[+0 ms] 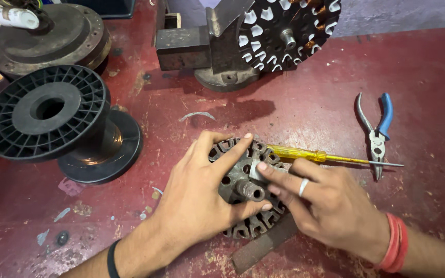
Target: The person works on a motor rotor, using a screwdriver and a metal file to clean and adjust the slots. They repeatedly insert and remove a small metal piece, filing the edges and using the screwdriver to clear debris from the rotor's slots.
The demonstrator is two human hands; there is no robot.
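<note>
Slotted iron core point(248, 216) flat on the red surface point(336, 113), near the front edge, partly resting across a flat metal bar point(263, 247). Short shaft point(251, 191) upright at the centre of the core.

Left hand point(191, 201) spread over the left part of the core: grip wide, fingers across the top teeth, thumb under the shaft, pressing down rather than closed around anything. Right hand point(330, 206) at the right part of the core: fingertips pinched on a small pale strip point(257, 170) held at a slot just beside the shaft. A ring on one finger, red bands at the wrist.

Yellow-handled screwdriver point(305, 154) touching the upper right rim of the core, tip toward the blue-handled pliers point(378, 131). Black plastic spool point(52, 118) well apart at left; vise point(217, 46) with a second, wound core point(284, 28) at the back.

Likely faults from here:
- Rocking of the core on the bar under uneven pressure, hence a missed slot.
- Buckling or tearing of the thin strip against sharp slot edges if forced at an angle.
- Cuts to fingertips from the tooth edges.
- Rolling of the screwdriver if nudged by the right wrist.
</note>
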